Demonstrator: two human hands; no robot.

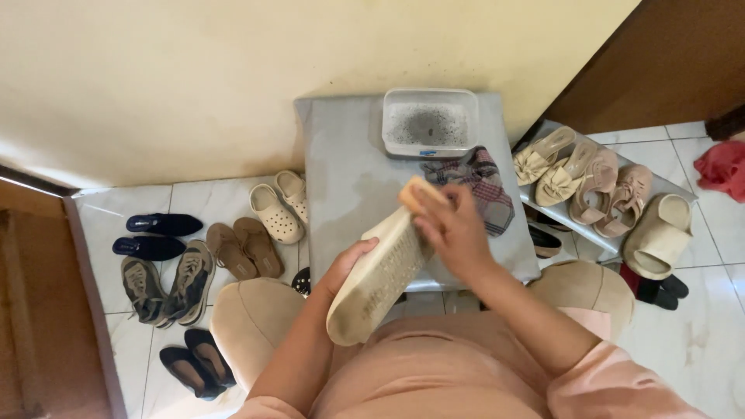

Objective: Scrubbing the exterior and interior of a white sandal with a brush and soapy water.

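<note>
My left hand (347, 266) holds a cream sandal (378, 281) sole-up over my lap, gripping its left edge. My right hand (452, 230) presses a small tan sponge (420, 193) against the toe end of the sole. Both hands hover above the front edge of a low grey table (341, 171). A plaid cloth (483, 185) lies on the table just behind my right hand. A white rectangular basin (429, 122) with dirty water stands at the table's back edge.
Left on the tiled floor lie white clogs (278, 208), brown flip-flops (244, 247), dark flats (161, 225) and grey sneakers (167, 289). A shoe rack (621, 244) on the right carries several beige sandals and a slide (657, 236). A red cloth (723, 167) lies far right.
</note>
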